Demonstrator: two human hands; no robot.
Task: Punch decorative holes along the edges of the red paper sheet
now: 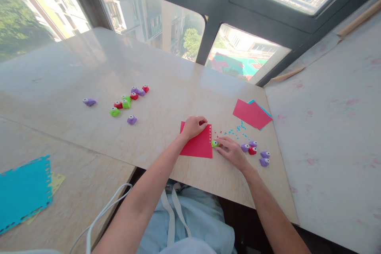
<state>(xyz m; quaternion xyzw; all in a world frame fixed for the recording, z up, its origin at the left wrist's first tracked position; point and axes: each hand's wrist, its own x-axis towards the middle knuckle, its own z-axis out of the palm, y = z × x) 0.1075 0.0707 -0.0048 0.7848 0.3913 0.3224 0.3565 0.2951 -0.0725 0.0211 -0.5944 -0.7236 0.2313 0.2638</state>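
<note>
A red sheet of paper [195, 147] lies on the table in front of me, with a row of small punched holes down its right edge. My left hand [195, 127] rests over its upper part, fingers bent and closed at the top right corner. At the right edge, just below the holes, sits a small green craft punch [214, 143] with a white button. My right hand [230, 151] grips this punch from the right between thumb and fingers. Tiny blue paper bits [239, 128] and a few red ones are scattered just beyond the right hand.
Several purple punches [264, 162] and a red punch [252, 151] stand at the right. More punches [126, 103] are grouped at the left. Red sheets [252, 114] over blue ones lie back right. A blue hole-edged sheet [25, 190] and a white cable [110, 202] are front left.
</note>
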